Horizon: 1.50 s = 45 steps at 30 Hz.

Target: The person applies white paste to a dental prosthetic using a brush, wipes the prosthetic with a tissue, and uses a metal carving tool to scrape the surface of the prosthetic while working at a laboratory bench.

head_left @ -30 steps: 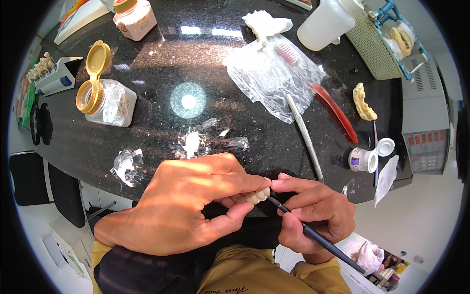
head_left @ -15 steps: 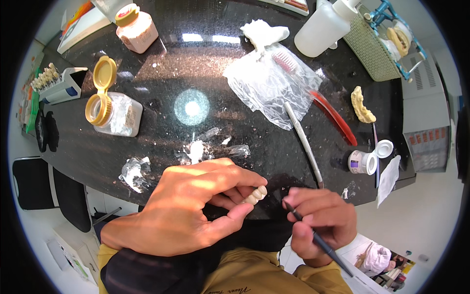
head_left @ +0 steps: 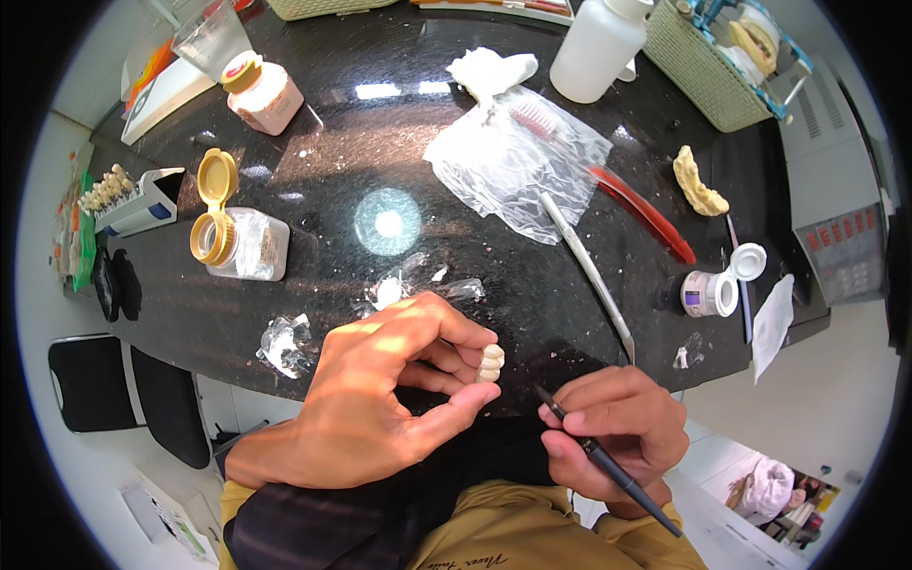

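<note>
Dark, speckled stone covers the tabletop (head_left: 332, 180), which curves across in front of the person. At its near edge the left hand (head_left: 375, 389) pinches a short row of false teeth (head_left: 490, 364) between thumb and forefinger, the row's long axis running roughly from the thumb away to the forefinger. The right hand (head_left: 622, 427) grips a dark pen-like tool (head_left: 608, 463), fingers pressed together around it; its thin tip points away and leftward, just right of the teeth and slightly nearer the body, apart from them. So the teeth lie left of the tool's tip. Farther out, a grey metal rod (head_left: 589, 275) slants beyond the right hand, near a red-handled brush (head_left: 651, 218), with a small open white tub (head_left: 701, 294) to the right.
</note>
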{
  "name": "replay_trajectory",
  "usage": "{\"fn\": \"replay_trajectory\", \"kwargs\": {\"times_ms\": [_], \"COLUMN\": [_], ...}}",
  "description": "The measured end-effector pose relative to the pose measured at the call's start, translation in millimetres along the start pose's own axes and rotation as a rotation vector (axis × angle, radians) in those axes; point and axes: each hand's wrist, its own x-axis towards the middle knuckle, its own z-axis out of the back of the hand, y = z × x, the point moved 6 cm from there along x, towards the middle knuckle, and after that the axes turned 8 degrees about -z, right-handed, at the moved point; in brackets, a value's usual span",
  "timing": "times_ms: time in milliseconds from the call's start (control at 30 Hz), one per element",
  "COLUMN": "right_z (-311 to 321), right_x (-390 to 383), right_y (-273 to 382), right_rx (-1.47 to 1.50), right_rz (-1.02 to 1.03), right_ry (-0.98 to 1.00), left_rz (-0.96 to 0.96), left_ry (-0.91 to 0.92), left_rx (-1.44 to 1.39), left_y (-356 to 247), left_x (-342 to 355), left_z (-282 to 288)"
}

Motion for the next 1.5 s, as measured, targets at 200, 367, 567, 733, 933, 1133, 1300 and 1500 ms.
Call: {"fn": "replay_trajectory", "kwargs": {"times_ms": [200,367,567,733,933,1133,1300,1500], "right_z": [-9.1,-13.2,-12.3,-15.4,-16.4,-16.6,-16.8,-16.5], "right_x": [9.7,12.0,11.6,12.5,13.5,14.2,14.8,14.8], "right_y": [1.2,-0.6,-2.0,-2.3,-2.3,-1.5,-1.1,-0.4], "right_rx": [-0.068,-0.103,-0.031,-0.08,-0.088,-0.1,-0.113,-0.113], "right_rz": [0.049,0.082,0.052,0.062,0.077,0.068,0.073,0.059], "right_ry": [0.004,0.049,0.018,0.025,0.044,0.051,0.049,0.043], "left_rz": [-0.043,-0.122,-0.17,-0.177,-0.165,-0.179,-0.179,-0.174], "left_ry": [-0.032,-0.018,0.002,0.013,0.02,0.022,0.024,0.03], "left_rx": [0.042,0.062,0.053,0.036,0.032,0.035,0.047,0.055], "left_y": [1.8,0.7,1.2,3.6,3.1,2.8,2.2,1.4], "left_x": [-2.1,-2.9,-4.2,-4.1,-4.1,-4.1,-3.6,-3.5], "left_z": [-1.2,-1.3,-0.4,-0.6,-0.1,-0.2,-0.4,0.1]}}
